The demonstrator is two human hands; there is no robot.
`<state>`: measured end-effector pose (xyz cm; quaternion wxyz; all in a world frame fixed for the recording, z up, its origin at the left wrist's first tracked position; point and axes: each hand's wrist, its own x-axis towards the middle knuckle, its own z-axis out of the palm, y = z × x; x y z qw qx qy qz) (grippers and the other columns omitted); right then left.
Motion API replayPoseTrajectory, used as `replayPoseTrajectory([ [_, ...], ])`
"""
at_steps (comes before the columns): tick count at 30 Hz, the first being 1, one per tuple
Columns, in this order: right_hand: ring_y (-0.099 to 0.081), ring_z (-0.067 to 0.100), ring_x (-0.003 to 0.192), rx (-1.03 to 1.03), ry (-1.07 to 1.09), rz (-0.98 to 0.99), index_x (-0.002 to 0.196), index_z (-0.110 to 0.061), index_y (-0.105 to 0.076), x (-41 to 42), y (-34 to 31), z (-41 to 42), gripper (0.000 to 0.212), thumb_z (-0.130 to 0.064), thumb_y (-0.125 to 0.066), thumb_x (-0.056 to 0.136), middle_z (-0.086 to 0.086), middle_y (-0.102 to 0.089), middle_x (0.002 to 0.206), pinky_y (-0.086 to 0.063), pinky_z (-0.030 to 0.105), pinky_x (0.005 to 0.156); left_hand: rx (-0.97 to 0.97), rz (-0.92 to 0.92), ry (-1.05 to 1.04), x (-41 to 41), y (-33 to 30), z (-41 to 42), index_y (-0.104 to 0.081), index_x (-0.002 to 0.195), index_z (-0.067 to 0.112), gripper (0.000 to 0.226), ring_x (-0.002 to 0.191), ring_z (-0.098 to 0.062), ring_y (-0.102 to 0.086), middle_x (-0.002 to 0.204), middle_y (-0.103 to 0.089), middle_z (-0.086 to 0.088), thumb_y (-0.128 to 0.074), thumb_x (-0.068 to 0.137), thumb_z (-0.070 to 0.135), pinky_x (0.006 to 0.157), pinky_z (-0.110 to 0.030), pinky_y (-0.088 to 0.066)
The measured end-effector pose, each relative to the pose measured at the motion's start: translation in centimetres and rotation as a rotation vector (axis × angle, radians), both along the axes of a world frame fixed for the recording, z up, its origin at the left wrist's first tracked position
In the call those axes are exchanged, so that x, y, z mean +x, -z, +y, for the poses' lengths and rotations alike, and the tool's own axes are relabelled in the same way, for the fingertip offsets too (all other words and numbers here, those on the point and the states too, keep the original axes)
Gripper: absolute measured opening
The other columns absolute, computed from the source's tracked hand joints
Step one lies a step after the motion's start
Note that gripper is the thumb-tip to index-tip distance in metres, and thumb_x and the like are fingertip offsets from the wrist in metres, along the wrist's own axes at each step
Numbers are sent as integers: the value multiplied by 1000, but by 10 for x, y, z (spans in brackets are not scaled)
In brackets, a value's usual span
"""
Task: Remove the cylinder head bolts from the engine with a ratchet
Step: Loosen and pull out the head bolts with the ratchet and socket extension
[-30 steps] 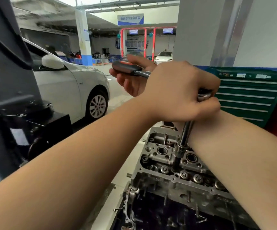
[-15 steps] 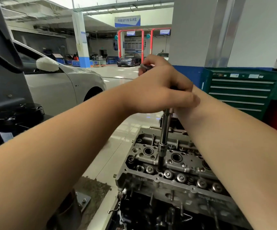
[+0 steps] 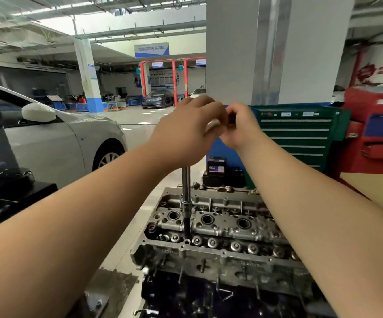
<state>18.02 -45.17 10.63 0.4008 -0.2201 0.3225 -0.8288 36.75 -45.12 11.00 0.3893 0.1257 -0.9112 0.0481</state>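
The bare cylinder head sits on the engine block low in the middle of the head view. A chrome extension bar stands upright with its socket down in a bolt hole at the head's near left edge. My left hand is curled over the top of the bar and hides the ratchet's head. My right hand grips the ratchet handle just right of it; only a dark bit of the handle shows between the two hands. The bolt under the socket is hidden.
A silver car is parked at the left. A green tool chest and a red cabinet stand behind the engine on the right, in front of a white pillar. A dark box sits on the floor beyond the head.
The ratchet handle has swung from the far left round to the right of the bar, and my right hand went with it. My arms have uncrossed. The camera has tilted up.
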Motion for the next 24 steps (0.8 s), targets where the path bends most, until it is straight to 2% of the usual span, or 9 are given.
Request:
replayPoseTrajectory([
  [3,-65,23,54,-141,0,-151,77,-5,-54,-14,15,31,19,0,-47,94,9,-57,70,-57,27,54,36,41,-33,-8,1,-1,-63,115,33,20,105,-16,-52,113,-64,13,-47,106,42,80,-44,-52],
  [6,-69,26,63,-232,67,-128,83,-4,-60,-18,30,70,14,-4,-52,95,10,-62,73,-61,35,66,68,97,-54,-9,3,3,-65,112,35,19,96,-17,-59,104,-69,14,-46,108,38,78,-43,-53],
  [10,-75,33,78,-284,213,-121,104,0,-60,-1,42,126,11,-2,-59,93,17,-65,94,-62,42,77,355,122,-8,-2,3,10,-70,106,29,22,84,-16,-67,98,-74,10,-48,107,31,79,-42,-58],
  [13,-76,37,88,-361,313,-122,113,-3,-56,32,50,167,25,1,-60,89,17,-66,95,-62,44,78,524,130,66,5,2,17,-74,102,18,24,80,-4,-70,92,-77,5,-51,106,22,75,-25,-56],
  [15,-75,40,97,-429,384,-63,102,-6,-57,63,59,191,18,1,-60,86,14,-70,89,-62,47,83,587,162,93,10,4,20,-74,101,14,24,71,-2,-71,87,-77,0,-52,106,19,62,-17,-53],
  [17,-73,42,105,-456,469,25,90,-10,-60,95,69,211,12,2,-58,87,14,-71,93,-61,50,88,704,225,140,14,8,21,-72,101,10,22,62,-13,-73,82,-77,-9,-51,106,17,50,-27,-56],
  [19,-73,40,108,-454,558,105,84,-13,-65,124,78,223,18,2,-56,88,14,-72,98,-60,50,92,842,314,205,15,13,22,-71,101,7,21,56,-24,-72,80,-74,-17,-52,105,15,41,-27,-50],
  [22,-73,34,108,-423,711,291,87,-18,-72,162,90,224,19,-3,-62,87,11,-76,101,-58,47,94,1088,467,289,14,17,20,-70,98,7,19,53,-25,-69,79,-68,-21,-52,103,12,43,-24,-49],
  [24,-72,29,101,-423,811,487,93,-16,-74,185,94,218,15,-7,-64,87,17,-72,102,-56,38,90,1263,578,329,13,21,19,-69,93,12,18,53,-24,-64,70,-67,-16,-53,101,14,49,-27,-50],
])
